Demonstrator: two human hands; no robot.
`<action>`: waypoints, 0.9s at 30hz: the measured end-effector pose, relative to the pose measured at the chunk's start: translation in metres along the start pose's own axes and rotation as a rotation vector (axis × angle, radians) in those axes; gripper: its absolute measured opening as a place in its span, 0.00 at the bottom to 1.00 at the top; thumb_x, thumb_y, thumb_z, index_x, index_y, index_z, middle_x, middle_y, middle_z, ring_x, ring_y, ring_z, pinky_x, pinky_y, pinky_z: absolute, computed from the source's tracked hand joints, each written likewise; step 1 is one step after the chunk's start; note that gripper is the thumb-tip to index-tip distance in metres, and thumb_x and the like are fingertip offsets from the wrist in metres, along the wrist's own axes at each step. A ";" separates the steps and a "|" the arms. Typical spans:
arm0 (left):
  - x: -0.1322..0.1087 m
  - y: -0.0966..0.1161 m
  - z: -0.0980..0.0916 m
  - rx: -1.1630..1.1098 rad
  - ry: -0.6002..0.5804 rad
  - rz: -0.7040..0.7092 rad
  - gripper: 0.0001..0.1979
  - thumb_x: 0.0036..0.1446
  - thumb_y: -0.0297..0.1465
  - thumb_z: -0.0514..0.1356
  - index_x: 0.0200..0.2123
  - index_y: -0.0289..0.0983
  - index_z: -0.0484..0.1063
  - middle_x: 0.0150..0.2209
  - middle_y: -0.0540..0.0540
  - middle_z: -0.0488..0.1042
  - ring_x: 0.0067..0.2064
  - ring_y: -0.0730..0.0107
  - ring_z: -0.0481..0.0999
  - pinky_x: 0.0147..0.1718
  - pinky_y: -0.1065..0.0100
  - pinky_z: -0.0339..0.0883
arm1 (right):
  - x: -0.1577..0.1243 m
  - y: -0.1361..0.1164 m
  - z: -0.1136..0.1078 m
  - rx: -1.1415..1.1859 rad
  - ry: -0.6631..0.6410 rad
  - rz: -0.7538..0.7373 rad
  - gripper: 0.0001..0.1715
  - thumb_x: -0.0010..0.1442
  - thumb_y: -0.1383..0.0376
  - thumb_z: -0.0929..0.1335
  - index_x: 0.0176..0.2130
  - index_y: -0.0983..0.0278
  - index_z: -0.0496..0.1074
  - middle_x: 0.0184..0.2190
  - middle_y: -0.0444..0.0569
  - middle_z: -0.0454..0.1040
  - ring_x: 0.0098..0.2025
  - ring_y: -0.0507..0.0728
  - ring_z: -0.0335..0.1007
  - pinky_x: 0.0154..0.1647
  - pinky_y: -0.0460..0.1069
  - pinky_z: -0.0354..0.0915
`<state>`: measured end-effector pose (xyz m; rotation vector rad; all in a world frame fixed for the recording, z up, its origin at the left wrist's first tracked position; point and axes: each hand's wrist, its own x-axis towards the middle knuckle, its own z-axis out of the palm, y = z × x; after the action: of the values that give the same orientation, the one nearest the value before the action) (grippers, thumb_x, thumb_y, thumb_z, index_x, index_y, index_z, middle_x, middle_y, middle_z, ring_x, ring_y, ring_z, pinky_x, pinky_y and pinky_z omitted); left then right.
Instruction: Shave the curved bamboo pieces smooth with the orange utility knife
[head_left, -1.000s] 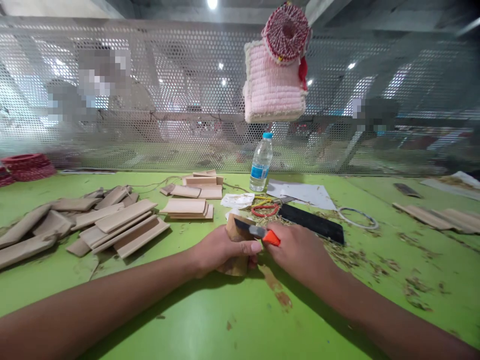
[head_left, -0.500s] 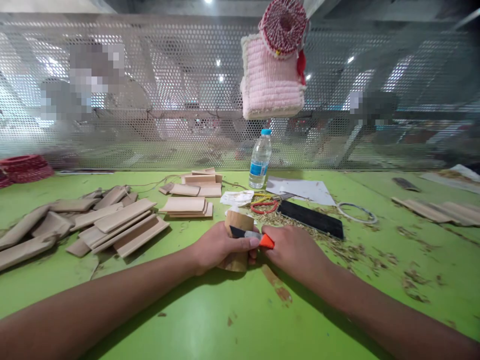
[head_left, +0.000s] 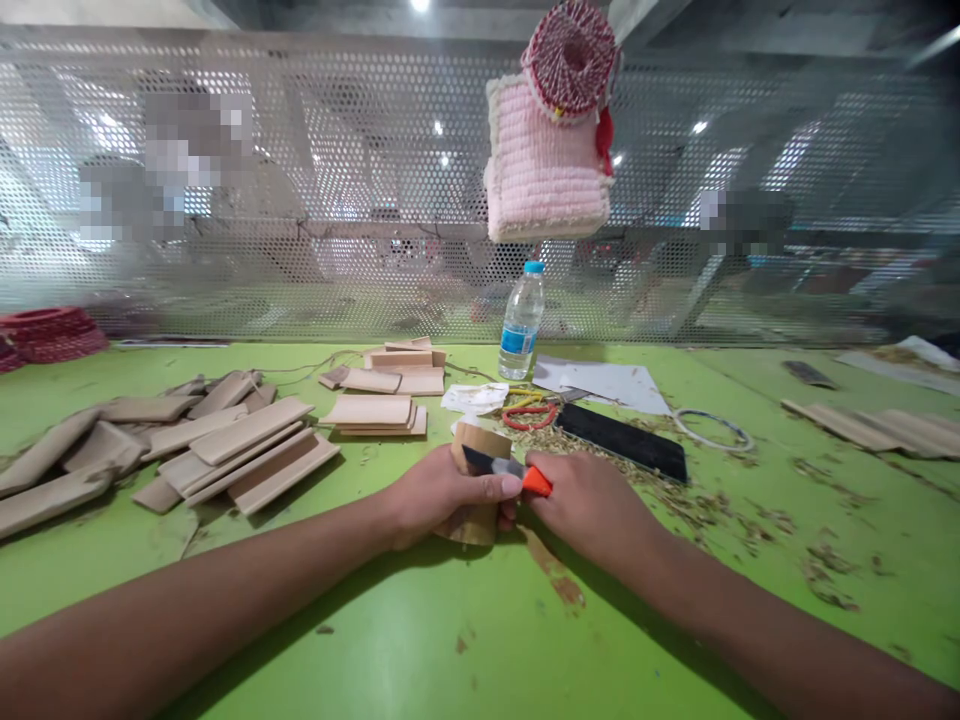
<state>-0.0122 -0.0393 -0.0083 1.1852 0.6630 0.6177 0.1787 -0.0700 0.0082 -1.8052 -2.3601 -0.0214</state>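
Note:
My left hand (head_left: 442,495) is wrapped round a curved piece of bamboo (head_left: 474,523), held upright just above or on the green table. In my right hand (head_left: 581,490) is a utility knife (head_left: 535,481) with an orange handle; my fingers close round it. The dark blade points left and lies across the face of the bamboo piece. My left thumb rests against the knife near the base of its blade. The fingers of my left hand behind the bamboo are mostly hidden.
Curved bamboo pieces (head_left: 247,450) lie piled at left, with smaller stacks (head_left: 371,412) nearer the middle. A phone (head_left: 622,440), scissors (head_left: 529,415), shavings (head_left: 697,505), white paper (head_left: 607,378) and a water bottle (head_left: 521,325) lie or stand beyond my hands. A perforated metal screen (head_left: 360,240) rises behind.
The knife and my right hand have shifted very slightly right in the picture, along with the whole view. Both grips look the same.

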 end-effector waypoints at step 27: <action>-0.004 0.003 0.004 0.203 0.082 0.052 0.21 0.51 0.44 0.70 0.36 0.30 0.78 0.29 0.40 0.78 0.29 0.67 0.75 0.29 0.67 0.68 | -0.001 -0.007 -0.004 -0.073 -0.035 0.057 0.10 0.61 0.66 0.63 0.32 0.62 0.73 0.28 0.50 0.79 0.26 0.56 0.70 0.25 0.49 0.41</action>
<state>-0.0121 -0.0435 -0.0043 1.3746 0.7801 0.6574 0.1729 -0.0728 0.0125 -1.9214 -2.3594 -0.0704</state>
